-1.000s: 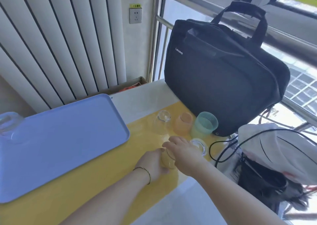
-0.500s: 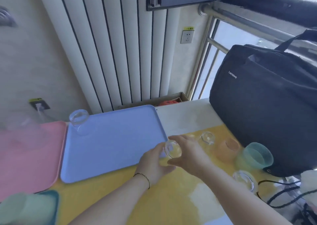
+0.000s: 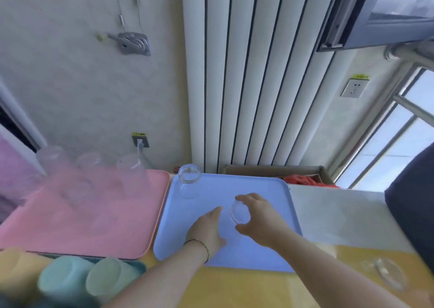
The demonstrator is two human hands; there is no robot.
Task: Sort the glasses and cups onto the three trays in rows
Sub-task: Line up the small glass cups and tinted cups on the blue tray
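My right hand [image 3: 258,220] grips a small clear glass [image 3: 239,212] above the middle of the blue tray [image 3: 265,188]. My left hand [image 3: 207,229] hovers just left of it with relaxed fingers, holding nothing. Another clear glass [image 3: 189,183] stands upside down at the blue tray's far left corner. The pink tray [image 3: 131,237] on the left carries several blurred clear glasses [image 3: 132,173]. At the bottom left a dark teal tray [image 3: 139,265] holds coloured plastic cups [image 3: 70,277], turned upside down.
A clear glass [image 3: 387,273] stands on the yellow mat [image 3: 258,289] at the lower right. The black bag [image 3: 413,211] fills the right edge. A cardboard box [image 3: 277,170] with something red sits behind the blue tray, below the white radiator [image 3: 258,72].
Both hands travelled left from the yellow mat to over the blue tray, my right hand carrying the small glass. My view swung left, revealing the pink tray and the coloured cups.
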